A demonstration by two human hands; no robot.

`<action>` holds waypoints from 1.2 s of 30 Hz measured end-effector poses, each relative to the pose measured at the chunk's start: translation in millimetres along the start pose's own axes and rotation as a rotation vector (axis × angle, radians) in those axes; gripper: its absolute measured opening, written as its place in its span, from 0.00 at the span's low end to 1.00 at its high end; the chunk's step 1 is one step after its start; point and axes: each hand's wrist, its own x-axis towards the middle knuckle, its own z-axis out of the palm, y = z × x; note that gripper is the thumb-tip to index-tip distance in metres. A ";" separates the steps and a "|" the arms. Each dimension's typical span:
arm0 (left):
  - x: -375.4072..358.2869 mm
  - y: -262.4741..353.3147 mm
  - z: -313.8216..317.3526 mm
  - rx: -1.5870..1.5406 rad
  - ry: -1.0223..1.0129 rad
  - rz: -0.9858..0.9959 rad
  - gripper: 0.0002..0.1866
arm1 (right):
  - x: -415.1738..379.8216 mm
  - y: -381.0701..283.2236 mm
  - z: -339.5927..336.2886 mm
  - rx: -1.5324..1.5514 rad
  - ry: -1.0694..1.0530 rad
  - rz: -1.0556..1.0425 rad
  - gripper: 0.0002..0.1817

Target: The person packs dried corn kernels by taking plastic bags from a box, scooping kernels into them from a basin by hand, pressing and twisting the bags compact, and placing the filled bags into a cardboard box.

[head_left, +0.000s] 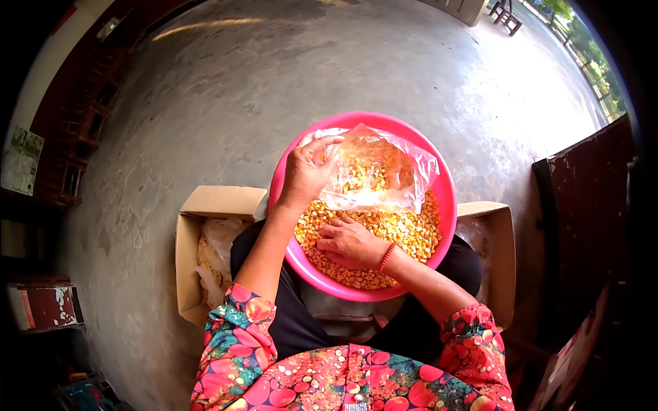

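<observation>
A pink basin [447,198] of yellow corn kernels [425,233] sits on my lap. Inside it, a clear plastic bag [415,161] lies over the kernels, with some kernels showing in or through it. My left hand [308,168] pinches the bag's edge at the upper left between thumb and fingers. Lower in the basin, my right hand [353,244], with a red beaded bracelet at the wrist, is palm down in the kernels. Its fingers curl into them, and the fingertips are partly hidden.
Cardboard boxes flank my legs: the left box [188,264] holds plastic bags with yellowish contents, the right box [504,264] holds clear plastic. Dark furniture [582,226] stands at the right. Wooden chairs [86,137] line the left wall; concrete floor [226,103] lies ahead.
</observation>
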 end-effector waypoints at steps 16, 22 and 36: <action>-5.0 -7.2 9.6 -0.015 -0.054 -0.361 0.15 | 1.5 7.7 -11.9 0.487 0.154 0.167 0.11; -4.2 7.6 -1.5 0.063 -0.141 -0.440 0.16 | -1.0 -3.4 -53.8 1.479 0.136 0.721 0.11; -11.3 -0.9 7.6 -0.128 -0.227 -0.338 0.17 | -5.2 67.2 -67.9 1.588 1.075 0.633 0.09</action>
